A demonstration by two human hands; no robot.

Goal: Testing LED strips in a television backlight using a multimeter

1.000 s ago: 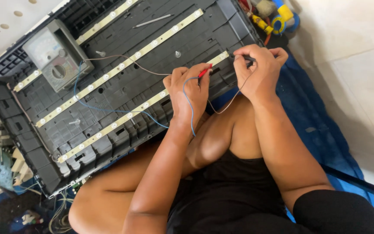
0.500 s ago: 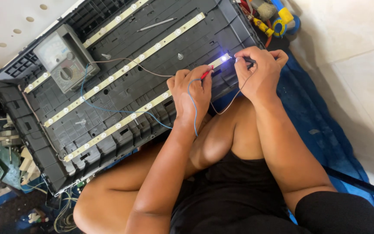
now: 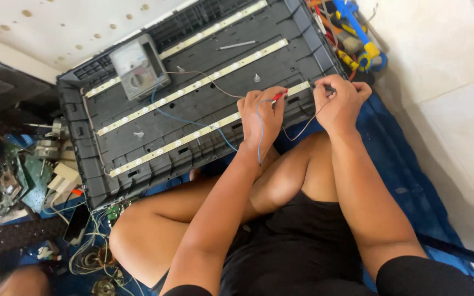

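Now my left hand [image 3: 263, 112] pinches the red probe [image 3: 279, 96], my right hand [image 3: 340, 104] the black probe [image 3: 321, 86], both on the lowest strip [image 3: 193, 136].

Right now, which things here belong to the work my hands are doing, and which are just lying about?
In use: left hand holding red probe; right hand holding black probe; LED strip; multimeter; black panel.
Lying about: circuit boards; tools; blue cloth.

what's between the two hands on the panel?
Head view: between the left hand and the right hand lies the end of the near light strip, with the red probe tip reaching onto it.
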